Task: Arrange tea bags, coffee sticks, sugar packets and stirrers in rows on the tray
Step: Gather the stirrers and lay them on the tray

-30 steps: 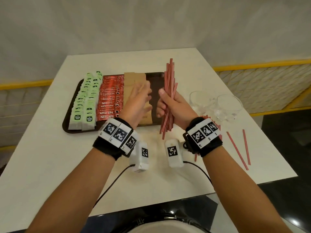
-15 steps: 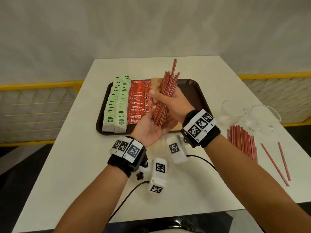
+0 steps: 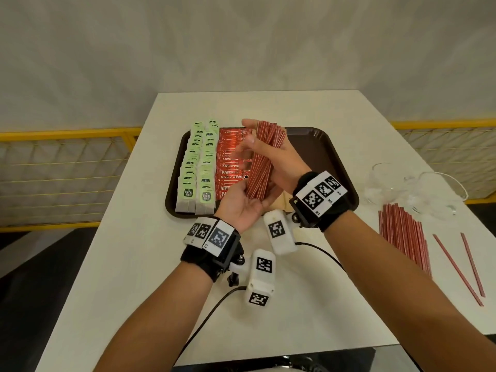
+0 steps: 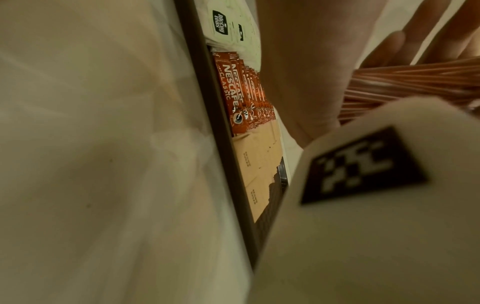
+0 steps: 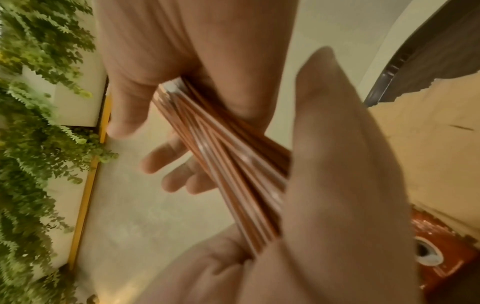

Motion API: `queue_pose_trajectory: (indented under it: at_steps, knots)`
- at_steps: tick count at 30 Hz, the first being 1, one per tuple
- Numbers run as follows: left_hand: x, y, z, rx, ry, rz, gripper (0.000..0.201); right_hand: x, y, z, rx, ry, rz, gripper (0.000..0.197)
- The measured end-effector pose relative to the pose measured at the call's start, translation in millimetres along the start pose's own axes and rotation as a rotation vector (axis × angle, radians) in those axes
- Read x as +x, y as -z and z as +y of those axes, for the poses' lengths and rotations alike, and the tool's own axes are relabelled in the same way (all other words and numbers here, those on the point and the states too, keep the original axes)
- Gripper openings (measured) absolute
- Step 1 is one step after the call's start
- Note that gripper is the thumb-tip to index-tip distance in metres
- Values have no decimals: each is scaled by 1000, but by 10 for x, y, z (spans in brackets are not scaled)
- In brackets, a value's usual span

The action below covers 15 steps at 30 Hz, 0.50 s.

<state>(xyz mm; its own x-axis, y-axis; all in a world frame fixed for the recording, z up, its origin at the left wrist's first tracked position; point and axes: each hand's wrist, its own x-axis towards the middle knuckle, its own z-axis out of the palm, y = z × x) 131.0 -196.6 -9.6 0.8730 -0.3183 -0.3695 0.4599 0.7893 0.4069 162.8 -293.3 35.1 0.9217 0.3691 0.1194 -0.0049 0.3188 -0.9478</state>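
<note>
A brown tray holds two rows of green tea bags, a row of red coffee sticks and brown sugar packets, mostly hidden by my hands. My right hand grips a bundle of red stirrers above the tray, tilted with its top away from me. My left hand lies palm up with the bundle's lower ends against it, fingers relaxed. The right wrist view shows the bundle fanned between thumb and fingers. The left wrist view shows the sugar packets and coffee sticks.
On the white table right of the tray lies a pile of stirrers and two loose stirrers. Two clear glass cups stand behind them. The tray's right part is bare. A yellow railing runs past both table sides.
My right hand carried the bundle from upright to leaning over the tray. My left hand turned palm up and came under the bundle's lower ends. The stirrer tips now look more even.
</note>
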Motion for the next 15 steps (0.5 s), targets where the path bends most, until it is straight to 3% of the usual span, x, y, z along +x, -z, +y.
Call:
queue_pose_trajectory:
  at_steps: [1, 5, 9, 15]
  knots:
    - [0, 1, 0, 4, -5, 10, 32, 13, -12, -12, 28, -8, 3, 17]
    - [2, 1, -7, 22, -7, 56, 28, 76, -45, -58, 122, -68, 51, 44]
    - [-23, -14, -7, 56, 3, 78, 28, 129, -24, -7, 81, -70, 85, 39]
    - [-1, -42, -11, 36, -21, 7, 28, 85, 68, 170, -105, -30, 59, 30]
